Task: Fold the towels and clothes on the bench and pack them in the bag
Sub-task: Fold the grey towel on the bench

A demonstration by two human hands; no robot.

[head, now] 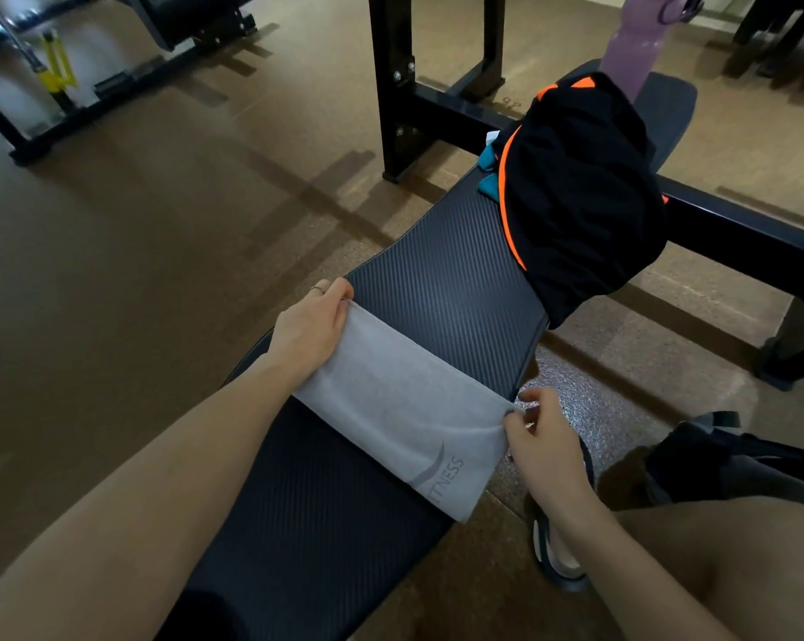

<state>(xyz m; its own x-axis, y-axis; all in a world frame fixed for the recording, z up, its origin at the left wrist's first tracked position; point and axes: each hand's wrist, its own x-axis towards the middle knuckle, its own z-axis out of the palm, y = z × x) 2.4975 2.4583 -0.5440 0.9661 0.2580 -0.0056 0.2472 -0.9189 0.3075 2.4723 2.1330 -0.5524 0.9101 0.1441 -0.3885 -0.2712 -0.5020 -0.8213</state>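
A grey towel [400,409] with a printed logo lies folded across the black padded bench [446,279]. My left hand [312,326] pinches its far left corner. At the bench's right edge my right hand [545,439] pinches the towel's right corner. Further along the bench sits a heap of black clothes with orange trim [580,196], and a teal cloth [487,171] peeks out on its left side. A dark bag [723,460] rests on the floor at the right, partly hidden by my leg.
A purple water bottle [631,48] stands at the bench's far end. The black steel rack frame [437,99] rises behind the bench, and its base bar runs along the floor to the right. My sandalled foot [557,552] is beside the bench. More gym equipment [58,71] stands far left.
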